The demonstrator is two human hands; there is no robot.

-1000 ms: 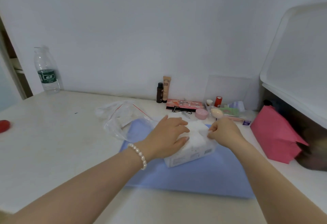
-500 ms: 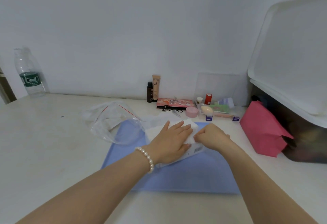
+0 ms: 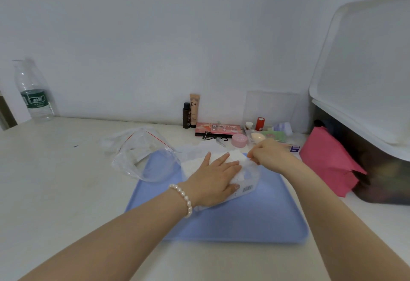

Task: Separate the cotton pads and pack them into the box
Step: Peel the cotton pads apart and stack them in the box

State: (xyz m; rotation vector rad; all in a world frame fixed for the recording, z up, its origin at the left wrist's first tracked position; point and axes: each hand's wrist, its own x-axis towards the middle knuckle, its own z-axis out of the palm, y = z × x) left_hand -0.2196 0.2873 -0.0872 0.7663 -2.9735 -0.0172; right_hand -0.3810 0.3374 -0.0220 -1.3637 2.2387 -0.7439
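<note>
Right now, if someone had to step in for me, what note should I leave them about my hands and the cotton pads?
Left hand: flat, fingers straight, pressing down on the pack of cotton pads.
Right hand: fingers curled, pinching the pack's far right edge; whether that grip is on a pad or on the wrapper cannot be told.
The pack lies on the blue tray, with a clear zip bag just to its left.
Done: the pack is held steady and seems opened.
Left: pull the pads apart and pack them; no separated pad shows yet. A clear box stands by the wall, apparently the one to fill.
</note>
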